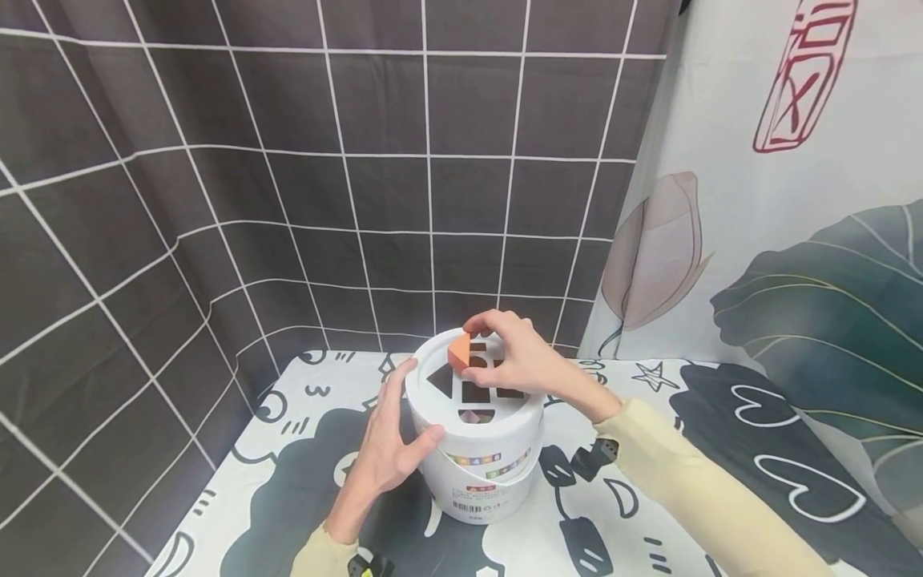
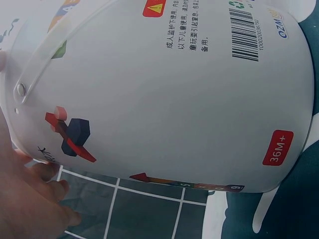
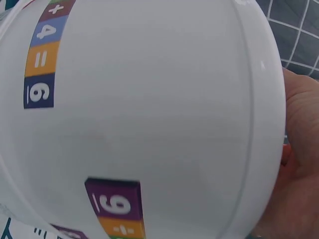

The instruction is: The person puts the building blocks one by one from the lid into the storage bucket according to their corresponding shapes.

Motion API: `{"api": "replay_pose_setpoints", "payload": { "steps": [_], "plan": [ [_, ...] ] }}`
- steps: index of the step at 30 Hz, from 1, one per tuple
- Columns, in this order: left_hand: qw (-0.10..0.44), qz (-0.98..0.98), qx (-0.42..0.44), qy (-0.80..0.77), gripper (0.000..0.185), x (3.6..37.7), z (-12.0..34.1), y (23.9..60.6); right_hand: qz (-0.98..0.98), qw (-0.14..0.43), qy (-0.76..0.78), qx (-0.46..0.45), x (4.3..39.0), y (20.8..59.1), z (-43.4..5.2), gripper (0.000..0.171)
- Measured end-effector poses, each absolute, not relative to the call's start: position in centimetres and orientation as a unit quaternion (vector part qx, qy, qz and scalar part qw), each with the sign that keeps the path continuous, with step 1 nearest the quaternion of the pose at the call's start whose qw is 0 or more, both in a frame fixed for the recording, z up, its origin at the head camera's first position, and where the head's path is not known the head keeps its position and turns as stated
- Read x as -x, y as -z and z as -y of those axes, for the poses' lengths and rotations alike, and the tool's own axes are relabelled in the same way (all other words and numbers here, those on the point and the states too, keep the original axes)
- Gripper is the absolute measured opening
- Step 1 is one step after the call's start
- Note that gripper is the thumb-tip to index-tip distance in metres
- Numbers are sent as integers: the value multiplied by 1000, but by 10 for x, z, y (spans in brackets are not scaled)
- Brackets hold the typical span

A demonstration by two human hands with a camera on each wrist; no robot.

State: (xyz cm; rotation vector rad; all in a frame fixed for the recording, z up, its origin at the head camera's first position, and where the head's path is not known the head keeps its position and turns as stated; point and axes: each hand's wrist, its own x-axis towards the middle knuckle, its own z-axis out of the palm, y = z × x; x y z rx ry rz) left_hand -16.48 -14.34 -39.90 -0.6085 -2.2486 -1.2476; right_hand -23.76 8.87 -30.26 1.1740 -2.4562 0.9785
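One white bucket (image 1: 479, 461) stands on the patterned tablecloth (image 1: 728, 449). The left hand (image 1: 389, 441) rests flat against the bucket's side, fingers straight and spread, thumb on the wall just below the rim. The right hand (image 1: 515, 357) hovers over the lid (image 1: 433, 401), its fingertips pinching one orange block (image 1: 459, 351) that is tilted at the lid's far edge. Under and beside that hand the lid shows several dark shaped openings; an exact count cannot be told, as the hand covers some.
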Motion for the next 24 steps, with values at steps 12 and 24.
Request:
{"api": "replay_pose_setpoints", "payload": {
  "steps": [12, 24],
  "plan": [
    [242, 826, 225, 457, 86, 165, 144, 399, 846, 99, -325, -412, 233, 304, -74, 52],
    [243, 825, 228, 456, 86, 165, 144, 399, 843, 107, -311, -426, 230, 307, -67, 48]
  ]
}}
